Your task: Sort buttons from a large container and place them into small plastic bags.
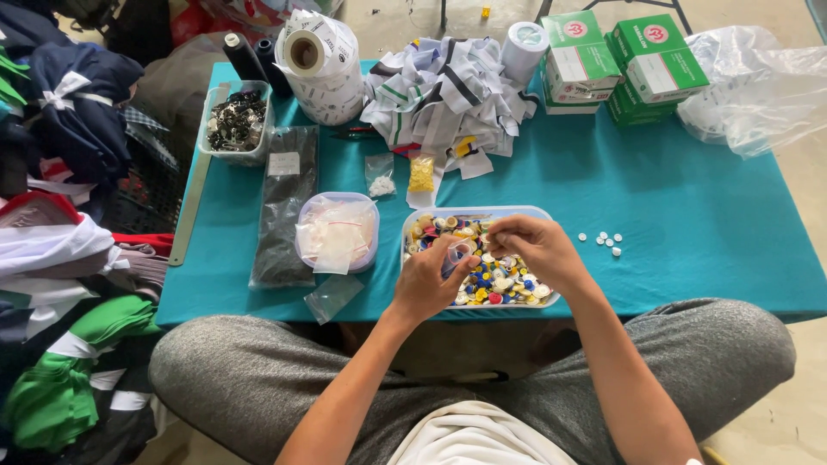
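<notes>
on the teal cloth-covered table [689, 224] stand three clear plastic tubs — one with mixed coloured buttons [413, 226], one with small clear bags [336, 231], one with dark metal pieces [234, 120]. two hands work over the buttons — a left hand [428, 280] and a right hand [534, 245]. six small white buttons [603, 241] lie loose on the cloth. two tiny clear bags lie beside each other, one with white bits [380, 176], one with yellow bits [421, 174]. two white tape rolls show, a large one [320, 65] and a smaller one [525, 47]. the green-and-white cardboard boxes [655, 65] stand in two stacks; their exact number cannot be told.
</notes>
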